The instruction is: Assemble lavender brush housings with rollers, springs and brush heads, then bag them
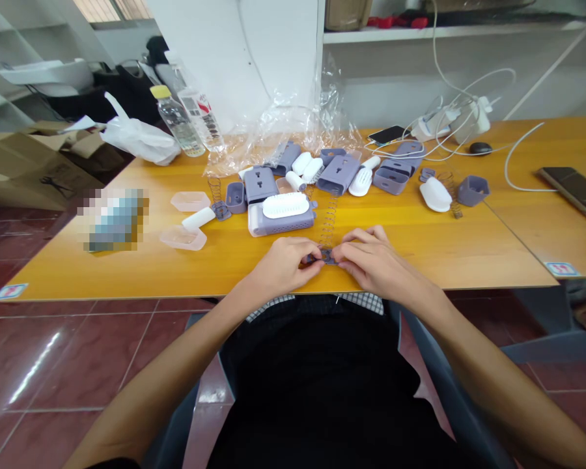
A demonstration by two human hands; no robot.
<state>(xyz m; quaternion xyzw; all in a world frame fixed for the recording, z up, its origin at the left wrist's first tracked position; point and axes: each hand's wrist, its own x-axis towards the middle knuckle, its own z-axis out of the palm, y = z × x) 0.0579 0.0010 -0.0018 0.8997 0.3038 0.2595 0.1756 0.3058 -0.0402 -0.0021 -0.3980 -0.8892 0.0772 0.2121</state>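
At far left on the table [420, 251] sits a blurred object [116, 220], too pixelated to name, with two clear trays [183, 238] just right of it. Next comes the left hand [284, 264], its grip closed on a small lilac clip [326, 256] at the table's near edge. The right hand [376, 262] meets it from the other side, its grip clamped on the same clip. The clip is mostly hidden under the fingers, so its shape is hard to make out. A coil spring [329, 221] rises from it, its long axis pointing away from the person and tilted up off the table. Beyond the hands lies a lilac housing [282, 225] with a white top, among scattered parts. A phone [573, 192] lies at far right, cut off by the frame edge.
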